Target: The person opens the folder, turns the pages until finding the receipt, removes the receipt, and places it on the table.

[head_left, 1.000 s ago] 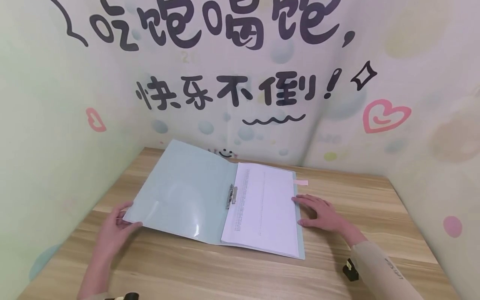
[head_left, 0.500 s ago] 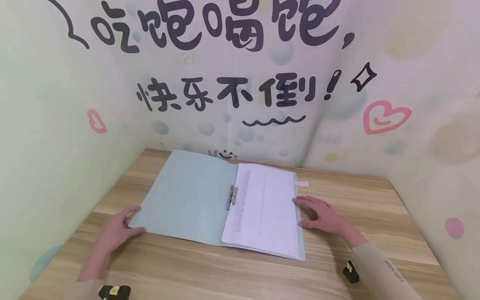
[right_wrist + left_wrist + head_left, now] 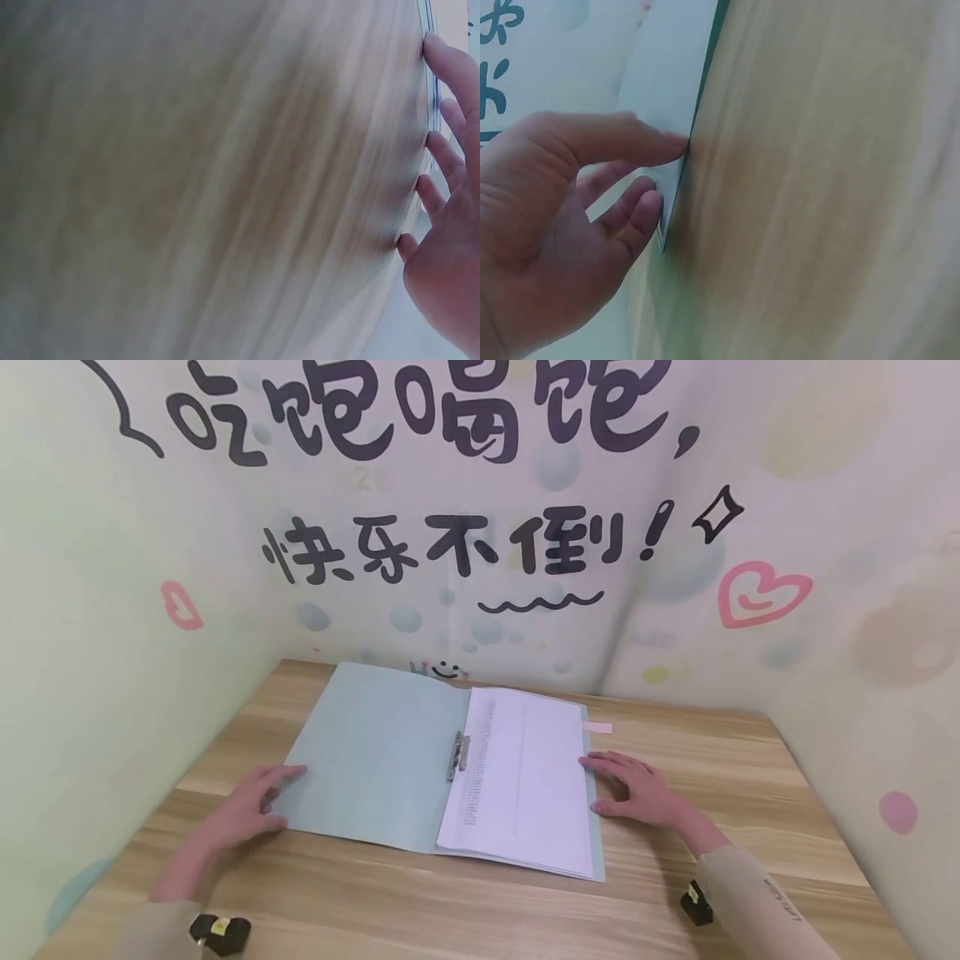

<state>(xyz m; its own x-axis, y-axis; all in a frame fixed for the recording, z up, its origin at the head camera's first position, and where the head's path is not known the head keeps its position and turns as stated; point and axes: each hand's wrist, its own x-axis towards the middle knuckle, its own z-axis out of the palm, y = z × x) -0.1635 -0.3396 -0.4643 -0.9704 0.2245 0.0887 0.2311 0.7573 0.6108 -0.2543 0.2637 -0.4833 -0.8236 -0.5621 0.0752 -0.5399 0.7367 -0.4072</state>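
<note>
A light blue folder (image 3: 367,760) lies spread open on the wooden table. White printed sheets (image 3: 532,785) rest on its right half, beside a metal clip (image 3: 458,756) near the spine. At the cover's lower left corner is my left hand (image 3: 243,810), its fingers loosely bent and touching the edge. The left wrist view has the thumb and fingertips against the cover's edge (image 3: 676,82). My right hand (image 3: 637,789) rests with spread fingers along the folder's right edge; in the right wrist view its fingertips (image 3: 435,142) touch that edge and the tabletop.
A pink tab (image 3: 597,727) sticks out from the folder's right side. Behind the table (image 3: 697,752) stands a wall (image 3: 420,635) with black lettering and pink hearts. Black wrist devices (image 3: 221,933) sit by the sleeves.
The left cover has gone from slightly raised to lying flat. My left hand has moved right and loosened from a grip on the corner. The right hand stays at the right edge.
</note>
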